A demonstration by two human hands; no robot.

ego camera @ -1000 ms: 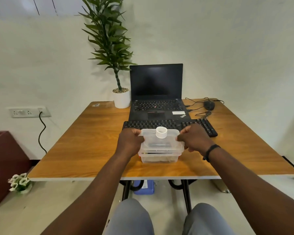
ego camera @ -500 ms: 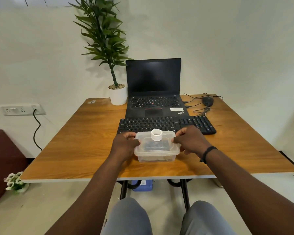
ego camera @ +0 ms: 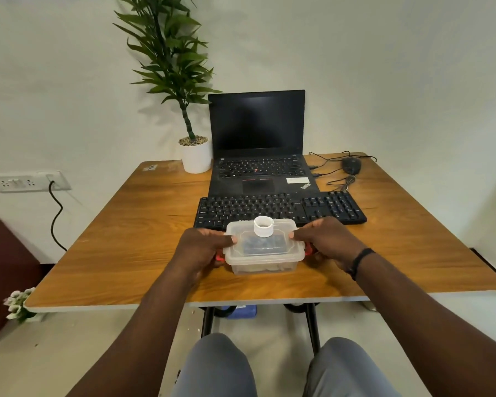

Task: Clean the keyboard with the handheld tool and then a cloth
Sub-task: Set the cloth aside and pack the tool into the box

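A clear plastic box with a lid and red side clips stands on the wooden table, just in front of the black keyboard. A small white ring-shaped cap sits on the lid. My left hand grips the box's left end, thumb on the lid. At the right end my right hand grips it the same way. Something dark shows through the lid; I cannot tell what it is.
An open black laptop stands behind the keyboard. A potted plant is at its left, a black mouse with loose cables at the back right. A wall socket and cord are at the left.
The box sits a little nearer to me than a second ago, with the keyboard more exposed behind it. Both hands keep their grip on its ends. The camera has tilted.
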